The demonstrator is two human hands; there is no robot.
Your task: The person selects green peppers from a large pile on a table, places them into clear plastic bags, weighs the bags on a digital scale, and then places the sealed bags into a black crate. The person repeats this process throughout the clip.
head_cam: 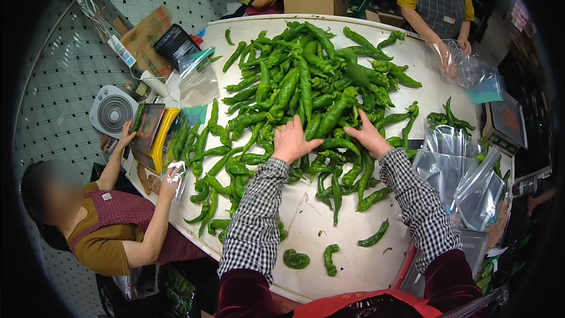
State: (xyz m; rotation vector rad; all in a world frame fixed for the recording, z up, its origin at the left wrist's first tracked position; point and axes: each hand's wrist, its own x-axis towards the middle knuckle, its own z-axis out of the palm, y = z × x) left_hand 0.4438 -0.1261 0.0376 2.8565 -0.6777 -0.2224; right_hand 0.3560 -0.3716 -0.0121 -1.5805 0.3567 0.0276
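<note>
A big heap of long green peppers [304,75] covers the middle of the white table [318,247]. My left hand [293,139] rests on the heap's near side, fingers on the peppers and thumb pointing right. Across from it, my right hand [368,136] touches the heap with its thumb and fingers spread. Between the two hands lie a thick pepper [337,112] and several thinner ones. I cannot tell whether either hand grips a pepper. Nearer to me lie a curled pepper [295,259], a bent one [330,259] and a small one [374,234].
Clear plastic bags [446,172] lie at the right, near a scale [505,119]. At the left, a co-worker holds a pepper by a yellow scale [161,141]. Two more people are at the far side, one handling a plastic bag [472,66], the other beside a cardboard box [315,2].
</note>
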